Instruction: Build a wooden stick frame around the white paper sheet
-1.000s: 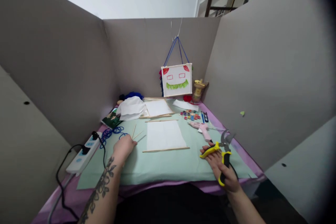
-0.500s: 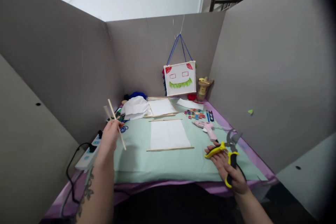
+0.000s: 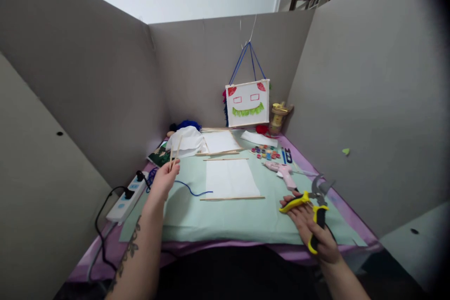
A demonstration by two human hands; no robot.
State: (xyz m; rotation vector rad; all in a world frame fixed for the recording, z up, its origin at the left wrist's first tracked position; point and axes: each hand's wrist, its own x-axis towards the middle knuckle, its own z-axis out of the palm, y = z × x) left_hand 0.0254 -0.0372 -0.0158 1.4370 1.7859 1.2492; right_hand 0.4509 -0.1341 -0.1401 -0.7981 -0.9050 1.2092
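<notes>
My left hand [image 3: 165, 181] is closed around two thin wooden sticks [image 3: 179, 146], held upright over the left part of the table. In my right hand [image 3: 305, 226] lies a pair of pruning shears [image 3: 320, 218] with black and yellow handles. Its handles are spread, one across my fingers and the other against my palm. Between the hands a white sheet [image 3: 230, 179] lies flat, with a stick along its top and bottom edges. A blue cord [image 3: 188, 187] runs from near my left hand to the sheet.
A pink glue gun [image 3: 284, 173] lies beyond my right hand, near small paint pots [image 3: 265, 152]. A power strip [image 3: 123, 204] sits along the left edge. White cloth [image 3: 188, 140] lies behind; a decorated panel [image 3: 248, 105] hangs at the back.
My left hand has moved right with the sticks, which now point more upright. More blue cord shows, stretching to the white sheet. The right hand keeps the shears; the view has shifted slightly.
</notes>
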